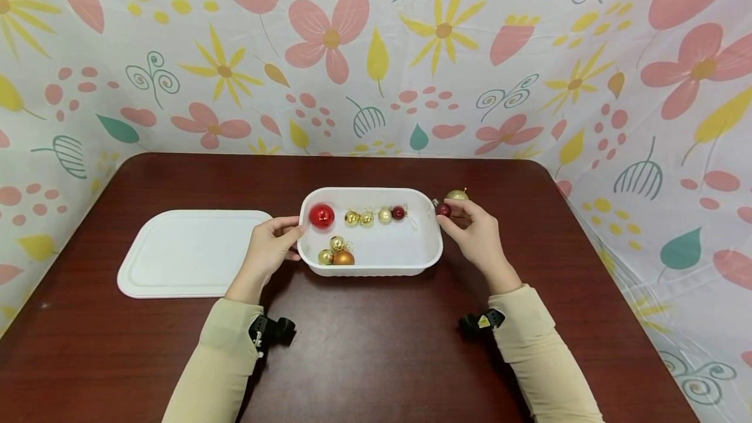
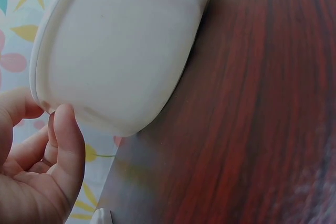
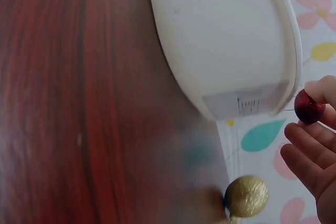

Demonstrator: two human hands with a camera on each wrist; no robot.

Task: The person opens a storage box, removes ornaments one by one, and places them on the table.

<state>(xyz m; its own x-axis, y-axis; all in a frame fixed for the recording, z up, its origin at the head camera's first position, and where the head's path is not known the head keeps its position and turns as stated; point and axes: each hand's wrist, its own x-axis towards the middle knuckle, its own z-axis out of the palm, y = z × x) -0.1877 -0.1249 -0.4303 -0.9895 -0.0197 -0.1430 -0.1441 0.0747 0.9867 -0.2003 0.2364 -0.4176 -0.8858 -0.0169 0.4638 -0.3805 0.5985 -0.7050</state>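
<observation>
A white plastic box [image 1: 388, 247] stands open on the table with several baubles in it. My left hand [image 1: 267, 250] grips its left rim, thumb on the near side in the left wrist view. Between thumb and fingertips, my right hand [image 1: 478, 237] pinches a small dark red glittery bauble [image 3: 308, 107], held right beside the box's right rim. Inside lie a large red bauble [image 1: 321, 215], a row of small gold ones [image 1: 359, 219], a small dark red one [image 1: 398, 213], and an orange one [image 1: 343, 258] with gold ones by it.
Behind the right hand a larger gold bauble [image 1: 457, 195] rests on the table. A flat white lid [image 1: 190, 253] lies left of the box. The dark wooden table [image 1: 364, 344] ends at a flower-patterned cloth [image 1: 329, 83] at the back.
</observation>
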